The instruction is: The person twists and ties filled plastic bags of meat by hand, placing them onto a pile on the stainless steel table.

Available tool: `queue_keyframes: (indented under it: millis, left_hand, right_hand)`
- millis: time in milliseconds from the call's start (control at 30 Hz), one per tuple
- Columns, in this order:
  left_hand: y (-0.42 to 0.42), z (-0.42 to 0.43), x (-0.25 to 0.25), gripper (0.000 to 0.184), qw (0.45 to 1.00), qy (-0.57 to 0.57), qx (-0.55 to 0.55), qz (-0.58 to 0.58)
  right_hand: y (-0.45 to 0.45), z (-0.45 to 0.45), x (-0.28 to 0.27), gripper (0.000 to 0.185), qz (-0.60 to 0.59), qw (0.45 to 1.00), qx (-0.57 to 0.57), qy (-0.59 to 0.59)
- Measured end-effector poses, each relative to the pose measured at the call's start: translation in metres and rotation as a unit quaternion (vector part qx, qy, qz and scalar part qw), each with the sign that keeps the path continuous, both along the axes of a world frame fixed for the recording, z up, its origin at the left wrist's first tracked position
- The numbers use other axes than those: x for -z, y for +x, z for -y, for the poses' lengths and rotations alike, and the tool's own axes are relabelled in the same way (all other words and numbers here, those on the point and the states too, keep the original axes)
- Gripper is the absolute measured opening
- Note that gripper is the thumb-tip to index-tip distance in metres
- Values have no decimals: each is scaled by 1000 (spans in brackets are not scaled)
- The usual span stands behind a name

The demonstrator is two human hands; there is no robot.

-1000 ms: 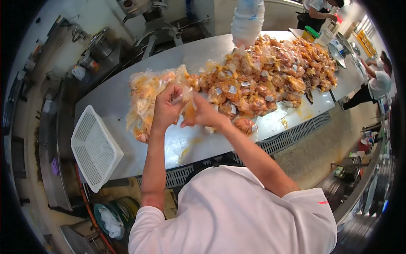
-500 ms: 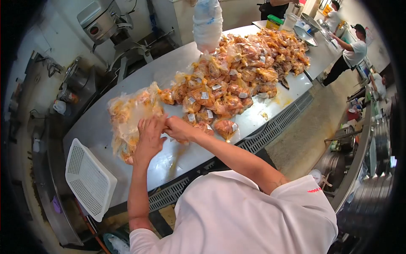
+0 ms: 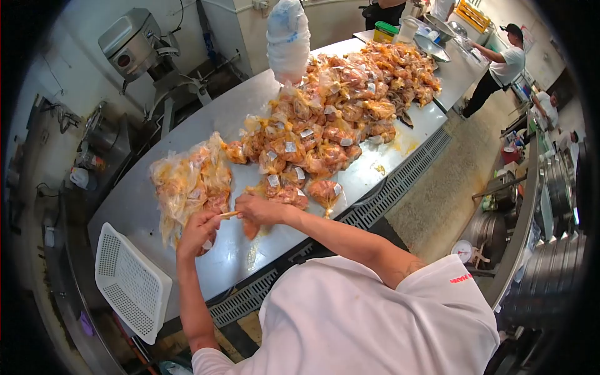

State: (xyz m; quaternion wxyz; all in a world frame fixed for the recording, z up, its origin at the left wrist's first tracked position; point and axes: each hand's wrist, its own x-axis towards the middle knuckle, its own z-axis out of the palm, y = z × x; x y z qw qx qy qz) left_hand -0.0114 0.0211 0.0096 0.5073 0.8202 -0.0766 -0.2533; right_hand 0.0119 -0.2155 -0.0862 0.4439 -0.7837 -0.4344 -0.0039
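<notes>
Both hands are closed above the near side of the steel table (image 3: 206, 278). Between them a twisted yellowish plastic bag neck (image 3: 229, 214) is pulled taut. My left hand (image 3: 199, 232) grips one end, in front of a heap of untied bags of orange-coloured meat (image 3: 187, 181). My right hand (image 3: 259, 209) pinches the other end, and a small orange bulge of the bag (image 3: 251, 229) shows below its fingers. Just beyond my right hand lie knotted bags of meat with white labels (image 3: 290, 147). One tied bag (image 3: 325, 192) sits apart near the table edge.
A white perforated basket (image 3: 153, 284) tilts at the table's left end. A tall stack of white plastic containers (image 3: 288, 44) stands at the back edge. A floor mixer (image 3: 131, 47) is beyond the table. A person in a white shirt (image 3: 509, 65) works at the far right.
My hands have come nearer to me and moved apart, stretching the bag neck between them. The left hand has turned and closed. The whole view has shifted slightly.
</notes>
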Motion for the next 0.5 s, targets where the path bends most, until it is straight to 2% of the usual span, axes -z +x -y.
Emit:
queue_keyframes:
  millis: [33, 67, 133, 167, 233, 267, 300, 333, 367, 400, 433, 467, 500]
  left_hand:
    - [-3, -7, 2, 29, 992, -82, -65, -74]
    - [-5, -11, 5, 29, 992, -82, -68, -73]
    - [-6, -15, 8, 30, 948, -241, -168, -123]
    - [-7, -11, 8, 30, 949, -240, -168, -121]
    - [-19, 18, 6, 29, 881, -396, -258, -36]
    - [-25, 32, 12, 28, 880, -406, -241, 44]
    - [-36, 53, 7, 28, 880, -405, -246, 44]
    - [-47, 75, -2, 26, 903, -396, -158, 43]
    - [-53, 85, -7, 25, 919, -385, -70, 42]
    - [-49, 80, 7, 25, 919, -385, -75, 45]
    - [-38, 68, 40, 23, 961, -245, -98, 85]
    - [-23, 50, 80, 22, 981, -98, -119, 121]
    - [-12, 32, 90, 18, 962, -161, -160, 150]
  right_hand:
    - [1, 1, 7, 18, -1, 1000, -1, 0]
    - [4, 4, 13, 16, 31, 998, 42, -17]
    - [3, 8, 3, 9, 75, 987, 138, -40]
    - [4, 4, -9, 9, 76, 987, 139, -39]
    - [9, -4, -31, 8, 102, 961, 256, -2]
    - [18, -13, -36, 8, 83, 966, 239, 52]
    - [23, -17, -46, 8, 82, 967, 235, 52]
    - [25, -20, -61, 11, -75, 976, 148, 143]
    - [29, -22, -73, 15, -227, 946, 55, 227]
    - [33, -22, -78, 21, -319, 908, -77, 261]
    - [31, -23, -81, 21, -319, 908, -82, 260]
    - [27, -24, -83, 20, -310, 914, -116, 234]
    - [24, -26, -84, 20, -301, 919, -149, 207]
